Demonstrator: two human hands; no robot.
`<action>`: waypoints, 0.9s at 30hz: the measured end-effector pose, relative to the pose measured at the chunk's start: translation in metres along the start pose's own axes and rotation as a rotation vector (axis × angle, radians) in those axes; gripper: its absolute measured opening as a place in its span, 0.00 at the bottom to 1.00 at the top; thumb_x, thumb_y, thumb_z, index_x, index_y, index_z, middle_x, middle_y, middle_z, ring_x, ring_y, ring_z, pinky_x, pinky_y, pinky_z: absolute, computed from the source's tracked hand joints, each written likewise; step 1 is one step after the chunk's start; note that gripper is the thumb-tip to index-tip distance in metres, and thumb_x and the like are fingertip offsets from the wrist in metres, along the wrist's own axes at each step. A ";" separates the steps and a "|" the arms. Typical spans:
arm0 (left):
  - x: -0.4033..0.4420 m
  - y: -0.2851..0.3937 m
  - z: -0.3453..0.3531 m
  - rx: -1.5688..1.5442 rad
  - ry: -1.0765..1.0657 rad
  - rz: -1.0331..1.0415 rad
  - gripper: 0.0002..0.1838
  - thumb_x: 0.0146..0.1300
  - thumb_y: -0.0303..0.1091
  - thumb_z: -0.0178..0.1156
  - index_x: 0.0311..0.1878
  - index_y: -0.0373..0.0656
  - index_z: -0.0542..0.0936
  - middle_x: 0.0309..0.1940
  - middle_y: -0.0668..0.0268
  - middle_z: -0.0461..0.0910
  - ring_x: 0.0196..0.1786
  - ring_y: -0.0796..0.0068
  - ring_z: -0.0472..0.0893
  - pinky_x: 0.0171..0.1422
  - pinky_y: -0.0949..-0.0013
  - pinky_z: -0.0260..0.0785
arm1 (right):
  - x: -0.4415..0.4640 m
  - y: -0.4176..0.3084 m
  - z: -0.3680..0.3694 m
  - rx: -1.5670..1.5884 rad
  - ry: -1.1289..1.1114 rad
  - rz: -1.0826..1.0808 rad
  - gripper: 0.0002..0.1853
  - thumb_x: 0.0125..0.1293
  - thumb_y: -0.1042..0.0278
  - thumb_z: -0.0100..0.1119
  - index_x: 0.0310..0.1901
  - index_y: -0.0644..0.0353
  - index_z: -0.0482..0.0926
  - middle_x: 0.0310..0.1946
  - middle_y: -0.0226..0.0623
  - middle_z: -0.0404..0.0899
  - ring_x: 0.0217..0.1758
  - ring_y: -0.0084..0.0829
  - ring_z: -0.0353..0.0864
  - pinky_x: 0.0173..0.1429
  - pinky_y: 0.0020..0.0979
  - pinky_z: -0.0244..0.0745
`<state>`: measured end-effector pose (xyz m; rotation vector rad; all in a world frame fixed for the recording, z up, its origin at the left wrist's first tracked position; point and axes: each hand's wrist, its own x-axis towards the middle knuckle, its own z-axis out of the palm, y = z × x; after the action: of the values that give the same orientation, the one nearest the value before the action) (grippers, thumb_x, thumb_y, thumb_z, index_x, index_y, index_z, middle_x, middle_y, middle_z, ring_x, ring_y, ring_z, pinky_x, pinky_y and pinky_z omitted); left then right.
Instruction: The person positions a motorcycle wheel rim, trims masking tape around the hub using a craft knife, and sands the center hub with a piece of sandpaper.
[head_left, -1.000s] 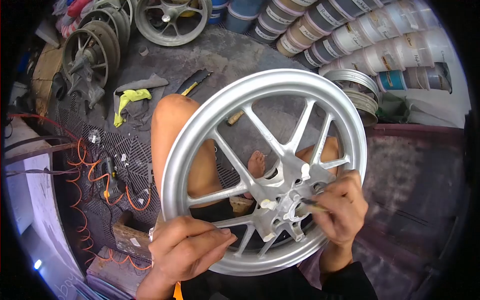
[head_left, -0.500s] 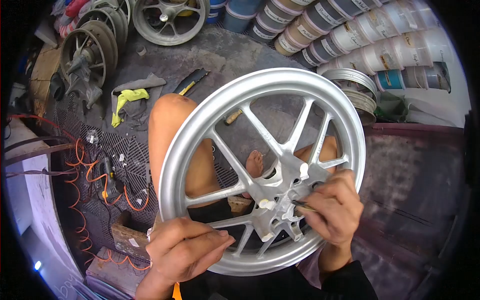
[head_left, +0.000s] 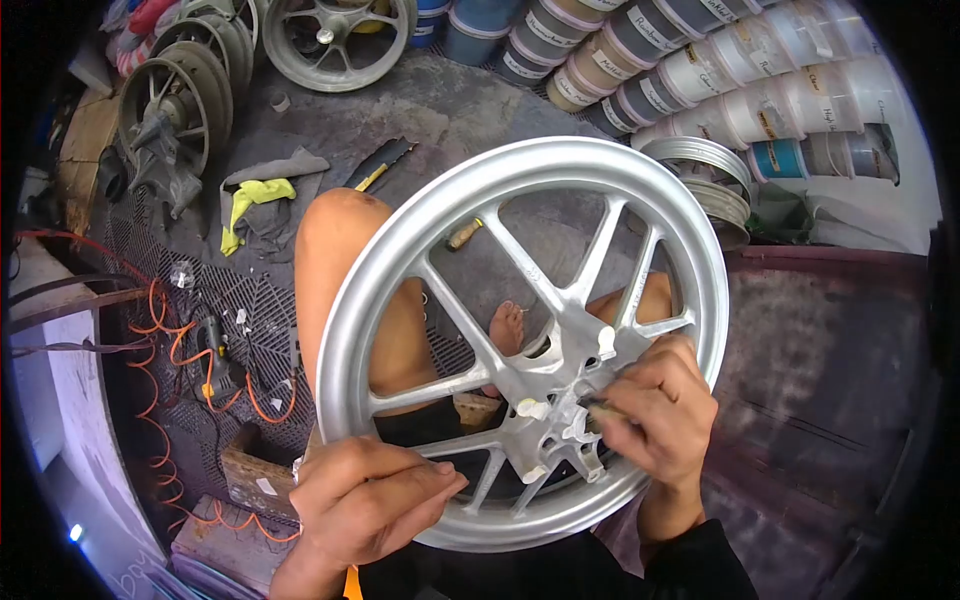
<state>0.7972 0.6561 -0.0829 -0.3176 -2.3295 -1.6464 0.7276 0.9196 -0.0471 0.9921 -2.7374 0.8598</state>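
A silver spoked motorcycle wheel (head_left: 455, 175) lies tilted across my lap, its hub toward my right. My left hand (head_left: 375, 500) is closed over the rim at the lower left, with thumb and fingers together by a spoke. At the hub (head_left: 565, 415), my right hand (head_left: 660, 410) pinches a small dark piece (head_left: 597, 403) against the metal. Most of that piece is hidden by the fingers, so its kind is unclear. White-faced lugs stick up around the hub.
Labelled paint tubs (head_left: 650, 95) are stacked at the back right, near more rims (head_left: 705, 180). Other wheels (head_left: 340, 45) stand at the back left. A cloth (head_left: 258, 205), a wooden-handled tool (head_left: 465, 234), an orange coiled hose (head_left: 155, 400) and a wooden box (head_left: 255, 465) lie around.
My right hand has shifted slightly left at the hub, still pinching the small dark piece. The left hand and the wheel stay almost in place.
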 end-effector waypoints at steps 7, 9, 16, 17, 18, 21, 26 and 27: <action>0.000 -0.001 0.000 0.009 0.016 0.018 0.17 0.45 0.26 0.81 0.39 0.45 0.85 0.29 0.66 0.82 0.25 0.74 0.80 0.26 0.72 0.71 | -0.006 0.004 -0.005 0.023 0.017 0.041 0.13 0.44 0.69 0.76 0.33 0.62 0.86 0.28 0.35 0.79 0.30 0.36 0.76 0.37 0.36 0.69; 0.000 -0.001 -0.002 0.020 0.010 0.022 0.17 0.45 0.26 0.81 0.39 0.44 0.85 0.29 0.66 0.82 0.25 0.74 0.80 0.25 0.72 0.71 | -0.005 0.008 -0.006 0.025 0.050 0.055 0.13 0.44 0.69 0.77 0.33 0.62 0.85 0.28 0.35 0.79 0.30 0.36 0.76 0.38 0.37 0.69; -0.001 0.000 -0.002 0.033 0.005 0.022 0.17 0.46 0.26 0.80 0.40 0.43 0.85 0.29 0.66 0.82 0.25 0.74 0.80 0.25 0.73 0.71 | -0.003 0.009 -0.008 0.030 0.062 0.036 0.12 0.45 0.69 0.76 0.32 0.62 0.85 0.27 0.35 0.78 0.31 0.36 0.76 0.39 0.36 0.69; -0.001 0.000 -0.002 0.029 0.012 0.024 0.17 0.46 0.26 0.80 0.39 0.44 0.85 0.28 0.66 0.82 0.25 0.74 0.80 0.25 0.73 0.70 | -0.007 0.008 -0.010 0.044 0.094 0.062 0.12 0.45 0.69 0.76 0.32 0.62 0.85 0.27 0.35 0.78 0.31 0.36 0.76 0.39 0.37 0.69; 0.000 -0.001 -0.001 0.019 0.012 0.027 0.17 0.46 0.26 0.80 0.39 0.44 0.85 0.28 0.66 0.82 0.25 0.74 0.80 0.25 0.72 0.70 | -0.007 0.006 -0.009 0.037 0.065 0.045 0.12 0.45 0.70 0.76 0.32 0.62 0.85 0.27 0.35 0.78 0.31 0.36 0.76 0.39 0.37 0.69; 0.000 -0.002 -0.001 0.024 0.005 0.039 0.16 0.46 0.27 0.80 0.39 0.44 0.85 0.28 0.66 0.82 0.24 0.75 0.80 0.25 0.72 0.70 | -0.005 0.008 -0.005 0.031 0.021 0.029 0.13 0.43 0.71 0.76 0.32 0.62 0.85 0.27 0.35 0.78 0.30 0.37 0.76 0.38 0.36 0.70; 0.000 -0.003 0.000 0.022 0.006 0.050 0.15 0.46 0.27 0.79 0.37 0.43 0.84 0.28 0.65 0.81 0.25 0.75 0.79 0.26 0.73 0.68 | -0.001 0.005 -0.001 0.039 0.035 -0.011 0.15 0.41 0.70 0.77 0.33 0.63 0.85 0.27 0.36 0.77 0.30 0.38 0.77 0.38 0.38 0.74; -0.001 -0.003 0.000 0.022 -0.004 0.055 0.13 0.47 0.26 0.78 0.35 0.42 0.83 0.28 0.64 0.81 0.25 0.75 0.78 0.27 0.74 0.67 | -0.005 0.006 -0.003 0.022 0.039 0.008 0.15 0.42 0.71 0.77 0.33 0.63 0.85 0.27 0.36 0.77 0.30 0.38 0.77 0.38 0.38 0.75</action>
<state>0.7972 0.6547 -0.0858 -0.3771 -2.3182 -1.5955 0.7272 0.9281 -0.0486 0.9587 -2.7067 0.9020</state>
